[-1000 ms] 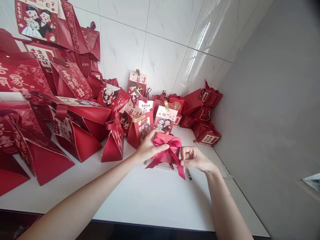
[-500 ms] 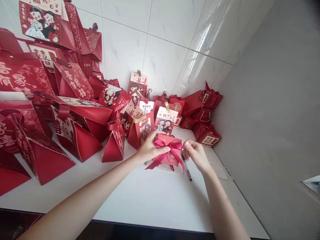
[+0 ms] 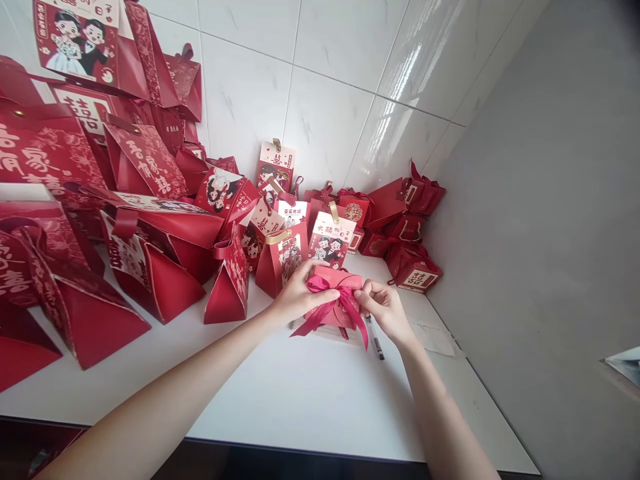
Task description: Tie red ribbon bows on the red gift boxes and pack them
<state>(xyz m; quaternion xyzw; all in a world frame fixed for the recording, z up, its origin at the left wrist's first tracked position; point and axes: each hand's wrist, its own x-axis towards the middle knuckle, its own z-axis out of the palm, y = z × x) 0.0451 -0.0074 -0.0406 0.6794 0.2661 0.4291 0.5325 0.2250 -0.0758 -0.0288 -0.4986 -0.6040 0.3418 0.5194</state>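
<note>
A small red gift box (image 3: 325,319) with a magenta ribbon (image 3: 320,316) tied in a bow on top is between my hands. My left hand (image 3: 300,293) grips the box's left side, its thumb pressed on the bow's knot. With thumb and fingers pinched together, my right hand (image 3: 381,305) holds the right loop of the ribbon. The ribbon's tails hang down over the box's front. Under the box lies a pale printed sheet, mostly covered. A pen (image 3: 375,339) with a dark cap lies just below my right hand.
Several red tent-shaped gift boxes (image 3: 227,287) crowd the left side of the white table (image 3: 280,400). More upright boxes (image 3: 330,240) stand behind my hands. Stacked red boxes (image 3: 414,267) sit against the grey wall (image 3: 525,233) at right, near a pale paper (image 3: 434,337).
My right hand has moved slightly left and now pinches the bow's right loop, drawing it in. My left hand stays on the box and knot.
</note>
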